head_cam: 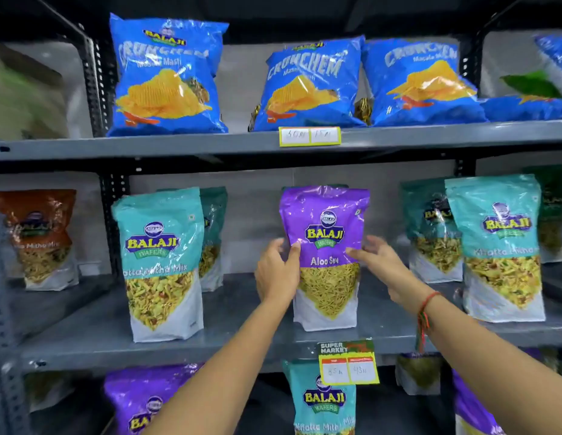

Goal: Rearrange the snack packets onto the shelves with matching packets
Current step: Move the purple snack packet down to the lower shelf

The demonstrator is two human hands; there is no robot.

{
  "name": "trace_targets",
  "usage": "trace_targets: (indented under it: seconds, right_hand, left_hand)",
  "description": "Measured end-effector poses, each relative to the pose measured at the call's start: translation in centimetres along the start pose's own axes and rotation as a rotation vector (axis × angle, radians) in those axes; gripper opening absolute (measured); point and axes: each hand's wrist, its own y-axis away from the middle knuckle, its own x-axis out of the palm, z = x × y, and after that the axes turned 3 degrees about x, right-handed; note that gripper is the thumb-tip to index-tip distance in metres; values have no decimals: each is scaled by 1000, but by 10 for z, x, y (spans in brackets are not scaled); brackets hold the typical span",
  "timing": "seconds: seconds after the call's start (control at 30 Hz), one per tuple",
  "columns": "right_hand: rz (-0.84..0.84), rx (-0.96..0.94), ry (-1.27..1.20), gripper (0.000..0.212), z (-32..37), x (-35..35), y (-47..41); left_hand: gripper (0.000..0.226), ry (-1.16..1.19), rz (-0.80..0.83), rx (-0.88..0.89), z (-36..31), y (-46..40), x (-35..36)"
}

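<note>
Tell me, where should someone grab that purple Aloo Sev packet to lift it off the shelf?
By its two side edges at mid-height, coming straight in from the front. The purple Aloo Sev packet stands upright, facing out, with open gaps beside it. The left hand already pinches its left edge; the right hand is open at its right edge.
</note>
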Motion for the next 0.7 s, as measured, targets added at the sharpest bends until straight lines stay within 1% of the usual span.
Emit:
trace_targets:
  seconds: [0.07,0.1,0.13,0.2,0.27,0.43,0.57,0.7]
  right_hand:
    - [77,-22,7,35,-12,5,-1]
    - [87,-22,28,30,-22,6,-3]
    - [81,-20,18,27,-30,8,-5]
    - [-14,-47,41,21,-35,10,-8]
    - [-92,-99,68,18,-32,11,-11]
    - [-165,-189,86,12,-29,18,3]
    - [-155,-256,44,22,-21,23,28]
    - [-126,-301,-34,20,-10,30,67]
  left_hand:
    - [30,30,-18,-59,4,1,6]
    - [28,33,-28,-63,6,1,10]
    - [28,30,-41,-71,6,2,11]
    - [27,11,-66,-49,3,3,15]
    - [27,1,-105,-30,2,1,15]
    - [36,16,-165,26,7,8,10]
    - [28,76,-230,88,10,24,-9]
    - [25,108,-270,166,9,49,-41]
